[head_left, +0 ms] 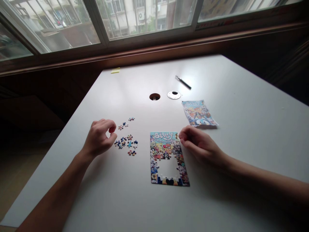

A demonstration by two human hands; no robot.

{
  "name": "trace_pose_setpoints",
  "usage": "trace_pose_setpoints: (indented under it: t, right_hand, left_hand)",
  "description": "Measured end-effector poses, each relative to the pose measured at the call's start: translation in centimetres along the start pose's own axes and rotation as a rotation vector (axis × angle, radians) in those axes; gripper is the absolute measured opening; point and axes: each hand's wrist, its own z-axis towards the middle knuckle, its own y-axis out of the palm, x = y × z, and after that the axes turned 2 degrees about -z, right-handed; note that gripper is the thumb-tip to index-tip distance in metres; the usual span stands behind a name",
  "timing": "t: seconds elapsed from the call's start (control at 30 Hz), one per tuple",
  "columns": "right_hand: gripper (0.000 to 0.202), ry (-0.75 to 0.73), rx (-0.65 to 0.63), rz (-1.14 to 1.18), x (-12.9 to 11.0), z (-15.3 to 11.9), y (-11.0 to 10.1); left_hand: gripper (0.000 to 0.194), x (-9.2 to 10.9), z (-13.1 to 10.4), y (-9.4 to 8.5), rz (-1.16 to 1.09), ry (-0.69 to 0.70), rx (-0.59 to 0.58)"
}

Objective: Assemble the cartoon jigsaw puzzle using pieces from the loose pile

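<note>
A jigsaw puzzle lies flat on the white table, with a gap in its lower middle where the table surface shows. My right hand is at the puzzle's upper right edge, its fingers curled and closed together; whatever they may hold is hidden. Over on the left, my left hand hovers beside a scatter of loose puzzle pieces, thumb and curled index finger slightly apart, with nothing visible between them. A few more puzzle pieces lie a little farther back, close to its fingertips.
A creased picture sheet lies behind my right hand. Farther back are a dark pen, a round cover and a round hole in the white table. A yellow sticker marks the far left corner, below the window.
</note>
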Motion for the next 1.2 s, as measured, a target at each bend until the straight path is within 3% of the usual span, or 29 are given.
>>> trace_pose_setpoints:
  t: [0.3, 0.57, 0.7, 1.0, 1.2]
  right_hand:
    - [0.006, -0.012, -0.012, -0.040, -0.2, 0.4, 0.0]
    - [0.006, -0.016, -0.012, -0.030, 0.0, 0.3, 0.0]
    - [0.005, -0.014, -0.020, -0.018, 0.1, 0.3, 0.0]
    - [0.006, -0.030, -0.010, -0.064, -0.2, 0.4, 0.0]
    - [0.006, -0.025, -0.007, -0.046, -0.2, 0.3, 0.0]
  left_hand:
    - [0.004, -0.3, 0.1, 0.2, 0.035, -0.092, 0.033]
    - [0.027, -0.7, -0.1, 1.3, 0.074, -0.139, -0.013]
    - [0.024, -0.9, -0.1, 1.6, -0.001, -0.149, -0.047]
    - [0.017, -0.3, 0.1, 1.1, -0.050, -0.121, -0.089]
    - [0.016, 0.9, -0.2, -0.6, -0.065, -0.010, -0.106]
